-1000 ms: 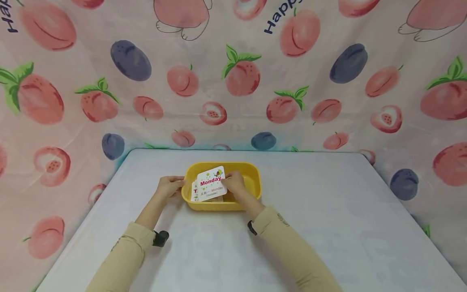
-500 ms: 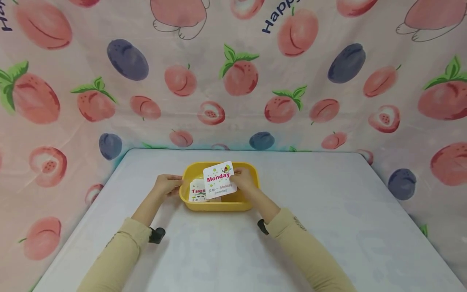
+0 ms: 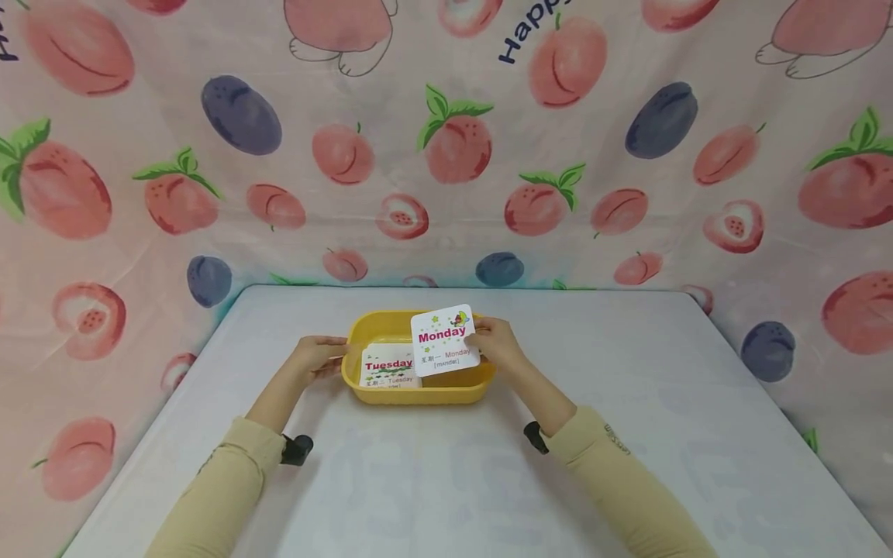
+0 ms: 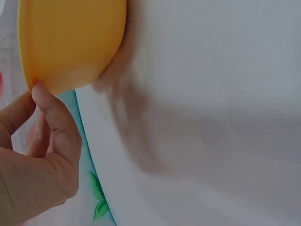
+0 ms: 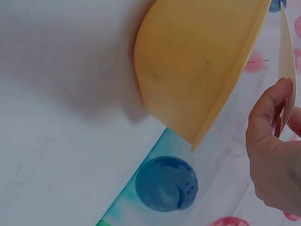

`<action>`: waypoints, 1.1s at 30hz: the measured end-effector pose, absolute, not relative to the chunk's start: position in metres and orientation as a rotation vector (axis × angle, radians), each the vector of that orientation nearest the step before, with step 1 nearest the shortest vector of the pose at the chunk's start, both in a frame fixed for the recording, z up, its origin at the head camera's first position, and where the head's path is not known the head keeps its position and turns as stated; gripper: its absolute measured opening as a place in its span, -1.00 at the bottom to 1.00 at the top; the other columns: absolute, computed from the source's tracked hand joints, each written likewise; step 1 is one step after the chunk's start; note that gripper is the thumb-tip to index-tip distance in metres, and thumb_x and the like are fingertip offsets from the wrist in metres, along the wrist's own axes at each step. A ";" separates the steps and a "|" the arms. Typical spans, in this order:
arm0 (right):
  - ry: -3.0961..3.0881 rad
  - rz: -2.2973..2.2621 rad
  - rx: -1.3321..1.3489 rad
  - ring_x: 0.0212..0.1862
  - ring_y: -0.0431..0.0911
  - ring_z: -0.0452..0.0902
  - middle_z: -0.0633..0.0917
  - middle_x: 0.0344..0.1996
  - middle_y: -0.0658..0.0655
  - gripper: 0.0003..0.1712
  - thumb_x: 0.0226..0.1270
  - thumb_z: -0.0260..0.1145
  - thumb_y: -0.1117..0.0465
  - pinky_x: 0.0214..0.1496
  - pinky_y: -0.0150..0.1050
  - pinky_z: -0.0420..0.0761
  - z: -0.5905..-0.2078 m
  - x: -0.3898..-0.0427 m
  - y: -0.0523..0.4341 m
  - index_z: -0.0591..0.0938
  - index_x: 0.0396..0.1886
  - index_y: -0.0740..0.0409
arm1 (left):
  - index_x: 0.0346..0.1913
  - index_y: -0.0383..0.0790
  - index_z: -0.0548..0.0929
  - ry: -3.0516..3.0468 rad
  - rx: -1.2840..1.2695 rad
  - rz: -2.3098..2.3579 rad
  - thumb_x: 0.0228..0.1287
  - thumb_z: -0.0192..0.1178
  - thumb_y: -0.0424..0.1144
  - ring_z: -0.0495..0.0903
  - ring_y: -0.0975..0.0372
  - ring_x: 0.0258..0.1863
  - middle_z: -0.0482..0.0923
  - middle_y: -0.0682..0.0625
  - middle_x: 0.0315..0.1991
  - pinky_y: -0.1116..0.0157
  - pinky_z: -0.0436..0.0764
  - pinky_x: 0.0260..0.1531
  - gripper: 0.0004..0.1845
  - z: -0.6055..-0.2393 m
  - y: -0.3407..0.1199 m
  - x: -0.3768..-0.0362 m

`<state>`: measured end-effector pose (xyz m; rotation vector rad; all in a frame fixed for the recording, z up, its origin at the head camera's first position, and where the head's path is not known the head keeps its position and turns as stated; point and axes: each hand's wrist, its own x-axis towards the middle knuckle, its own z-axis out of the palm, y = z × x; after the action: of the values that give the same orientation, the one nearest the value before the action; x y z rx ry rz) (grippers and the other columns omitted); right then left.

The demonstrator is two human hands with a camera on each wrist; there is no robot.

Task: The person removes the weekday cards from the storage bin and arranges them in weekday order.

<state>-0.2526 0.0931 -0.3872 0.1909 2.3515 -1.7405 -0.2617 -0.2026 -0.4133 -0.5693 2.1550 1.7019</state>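
Observation:
A yellow plastic basin (image 3: 418,396) stands on the table, its left rim pinched between the thumb and fingers of my left hand (image 3: 319,358). The left wrist view shows that thumb (image 4: 56,117) against the basin wall (image 4: 70,42). My right hand (image 3: 497,345) pinches a white "Monday" flashcard (image 3: 445,341) by its right edge, held above the right half of the basin. Edge-on in the right wrist view, the flashcard (image 5: 288,61) is clear of the rim. Inside the basin, at the left, a "Tuesday" flashcard (image 3: 387,366) lies face up.
The white table (image 3: 432,488) extends to both sides and in front of the basin. Behind it hangs a pink cloth (image 3: 446,217) printed with peaches and plums. A black strap device (image 3: 297,449) sits on the left wrist, another (image 3: 536,438) on the right.
My right hand has lifted the "Monday" flashcard and carried it to the right, which uncovers the "Tuesday" flashcard. My left hand keeps its grip on the basin's rim.

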 end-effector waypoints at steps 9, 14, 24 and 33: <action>2.370 -1.712 0.222 -0.28 -0.13 0.52 0.61 -0.04 0.30 -0.60 0.32 0.11 0.31 -0.28 -0.37 0.60 -0.386 -0.245 0.124 0.45 0.14 0.33 | 0.28 -0.41 0.35 2.081 -0.544 1.754 0.33 0.13 -0.32 0.51 0.40 -0.55 0.53 0.09 -0.47 0.51 0.60 -0.48 -0.50 -0.419 -0.208 -0.262; 2.376 -1.714 0.228 -0.31 -0.16 0.53 0.59 -0.05 0.32 -0.55 0.29 0.06 0.35 -0.36 -0.43 0.58 -0.387 -0.244 0.141 0.39 0.18 0.40 | 0.27 -0.40 0.36 2.063 -0.552 1.743 0.33 0.14 -0.30 0.49 0.40 -0.58 0.50 0.10 -0.49 0.53 0.57 -0.51 -0.51 -0.418 -0.210 -0.262; 2.390 -1.666 0.261 -0.25 -0.15 0.53 0.51 0.06 0.38 -0.43 0.31 0.05 0.34 -0.29 -0.45 0.60 -0.393 -0.248 0.178 0.25 0.30 0.44 | 0.23 -0.39 0.38 2.050 -0.548 1.745 0.34 0.12 -0.30 0.48 0.41 -0.61 0.49 0.11 -0.53 0.53 0.56 -0.55 -0.56 -0.417 -0.210 -0.264; 2.397 -1.626 0.309 -0.09 -0.05 0.50 0.40 0.18 0.39 -0.36 0.37 0.03 0.31 -0.21 -0.44 0.60 -0.400 -0.257 0.207 0.12 0.38 0.43 | 0.26 -0.40 0.36 2.067 -0.541 1.738 0.35 0.10 -0.31 0.47 0.40 -0.58 0.49 0.10 -0.50 0.53 0.56 -0.54 -0.54 -0.418 -0.207 -0.266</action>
<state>-0.2575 0.2065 -0.3999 0.3085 2.3969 -1.6256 -0.2657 -0.2071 -0.4180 -0.5414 2.0666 1.7381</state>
